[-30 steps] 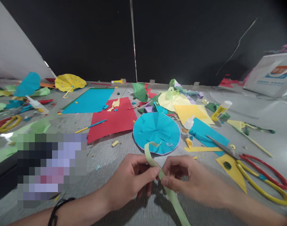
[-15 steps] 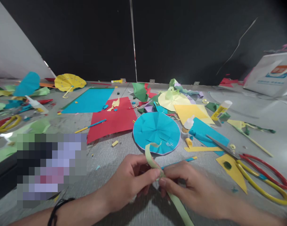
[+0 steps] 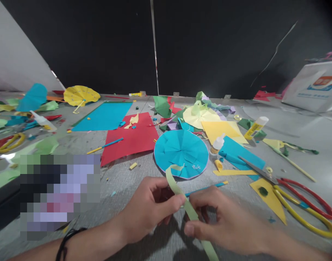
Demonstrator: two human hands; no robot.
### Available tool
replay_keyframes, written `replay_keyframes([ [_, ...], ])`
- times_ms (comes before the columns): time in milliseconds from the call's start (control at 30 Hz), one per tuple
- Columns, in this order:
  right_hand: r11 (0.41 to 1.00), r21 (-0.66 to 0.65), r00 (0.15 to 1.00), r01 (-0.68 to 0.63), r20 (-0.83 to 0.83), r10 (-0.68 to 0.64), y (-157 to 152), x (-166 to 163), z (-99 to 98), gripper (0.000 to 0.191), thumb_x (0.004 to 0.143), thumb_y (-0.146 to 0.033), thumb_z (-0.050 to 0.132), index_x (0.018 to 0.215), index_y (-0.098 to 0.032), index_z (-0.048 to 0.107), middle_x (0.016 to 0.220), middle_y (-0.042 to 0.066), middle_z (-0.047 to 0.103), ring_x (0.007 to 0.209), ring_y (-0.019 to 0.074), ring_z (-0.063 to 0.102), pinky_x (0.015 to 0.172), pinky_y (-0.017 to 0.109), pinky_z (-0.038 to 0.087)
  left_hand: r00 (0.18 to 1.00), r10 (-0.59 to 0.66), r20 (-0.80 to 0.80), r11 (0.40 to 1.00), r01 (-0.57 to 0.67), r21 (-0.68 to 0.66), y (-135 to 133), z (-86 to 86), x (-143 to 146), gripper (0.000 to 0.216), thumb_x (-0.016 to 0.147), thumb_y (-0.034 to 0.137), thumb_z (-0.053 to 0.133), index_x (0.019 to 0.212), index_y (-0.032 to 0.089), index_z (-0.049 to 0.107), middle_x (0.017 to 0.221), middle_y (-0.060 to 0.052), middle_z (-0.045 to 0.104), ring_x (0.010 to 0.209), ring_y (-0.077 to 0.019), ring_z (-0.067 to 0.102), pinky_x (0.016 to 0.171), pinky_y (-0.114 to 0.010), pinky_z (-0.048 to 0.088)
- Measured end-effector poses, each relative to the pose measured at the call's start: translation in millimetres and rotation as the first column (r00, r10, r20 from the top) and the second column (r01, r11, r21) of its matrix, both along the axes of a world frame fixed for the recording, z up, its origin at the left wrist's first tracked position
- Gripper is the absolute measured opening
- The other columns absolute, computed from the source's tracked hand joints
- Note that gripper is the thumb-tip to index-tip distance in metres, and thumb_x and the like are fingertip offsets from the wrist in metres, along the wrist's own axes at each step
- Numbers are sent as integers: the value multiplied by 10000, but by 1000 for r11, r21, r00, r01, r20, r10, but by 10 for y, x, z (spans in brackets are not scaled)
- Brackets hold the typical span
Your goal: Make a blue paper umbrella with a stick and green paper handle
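A pale green paper strip (image 3: 189, 209) runs from just in front of the blue disc down past the bottom edge, its far end curled. My left hand (image 3: 155, 208) pinches it between thumb and fingers, closed on its middle part. Beside it, my right hand (image 3: 213, 214) has its thumb spread from the bent fingers, and the strip passes through that gap. Whether those fingers still touch the strip I cannot tell. Just beyond my hands lies a round, pleated blue paper disc (image 3: 180, 146) with a purple rim. A blue and yellow paper stick (image 3: 206, 189) lies behind my right hand.
Scissors (image 3: 280, 183) with red and yellow handles lie at the right, by a glue bottle (image 3: 217, 145) and a glue stick (image 3: 256, 128). Red paper (image 3: 133, 136) and blue paper (image 3: 104, 116) lie to the left. A white bag (image 3: 312, 85) stands at the far right.
My right thumb has come away from its fingers and moved down, uncovering more of the strip. The strip's curled end has shifted slightly left. My left hand keeps its pinch.
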State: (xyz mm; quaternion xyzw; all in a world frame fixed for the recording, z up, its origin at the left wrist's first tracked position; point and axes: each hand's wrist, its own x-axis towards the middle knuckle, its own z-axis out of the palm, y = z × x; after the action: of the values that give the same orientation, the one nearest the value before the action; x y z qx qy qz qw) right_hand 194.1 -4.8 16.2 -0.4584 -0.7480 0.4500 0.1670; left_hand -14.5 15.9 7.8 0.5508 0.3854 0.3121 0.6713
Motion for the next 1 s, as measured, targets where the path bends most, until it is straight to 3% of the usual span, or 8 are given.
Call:
replay_keyframes([
  [67,1000,-11,1000,-6,-15,6,1,-3,11,379,884,-492,717,681,-194,600,636,-45,469,606,122,449,522,231,340,1000,-13,-2,1000,13,-12,-6,17,7,336,782,430,826,737,152,643,524,70,496,414,-52,426,402,-158,322],
  [200,993,-7,993,-114,-44,114,0,-15,7,331,1013,-440,570,889,-187,742,708,-7,612,643,131,510,577,246,387,999,-43,-5,999,43,-23,-27,45,17,312,825,418,773,733,149,646,528,63,508,423,-50,417,409,-157,329],
  [367,993,-16,987,-121,-104,118,-30,-30,-50,467,1086,-404,425,846,-155,739,791,48,729,725,147,658,638,236,479,995,-96,38,995,96,4,-36,36,18,257,875,370,720,766,145,663,595,19,612,462,-59,449,430,-158,356],
  [567,989,-50,981,-139,-140,131,-29,-29,0,565,1095,-512,377,865,-151,745,845,71,741,784,173,688,710,269,523,997,-80,19,997,80,7,-24,21,8,279,880,383,737,761,144,653,572,39,569,456,-55,434,427,-154,349],
  [667,979,-166,984,-114,-152,89,-20,18,54,659,1081,-622,319,919,-161,761,920,85,756,865,201,693,794,312,533,997,-78,28,997,78,10,-16,20,1,342,861,444,766,748,150,633,549,60,516,446,-52,425,424,-154,347],
  [800,960,-276,988,-53,-156,10,-20,74,61,777,1053,-706,237,929,-165,781,867,86,752,804,205,665,789,339,537,998,-65,20,998,65,7,3,16,-3,403,831,510,791,748,150,630,543,69,486,433,-49,415,418,-158,348],
  [1000,967,-239,989,-92,-134,61,-7,49,18,688,1049,-689,324,932,-161,748,853,70,728,798,194,645,749,309,511,998,-58,-21,998,58,-4,10,6,-3,383,816,495,791,773,139,657,556,54,514,436,-54,424,420,-165,349],
])
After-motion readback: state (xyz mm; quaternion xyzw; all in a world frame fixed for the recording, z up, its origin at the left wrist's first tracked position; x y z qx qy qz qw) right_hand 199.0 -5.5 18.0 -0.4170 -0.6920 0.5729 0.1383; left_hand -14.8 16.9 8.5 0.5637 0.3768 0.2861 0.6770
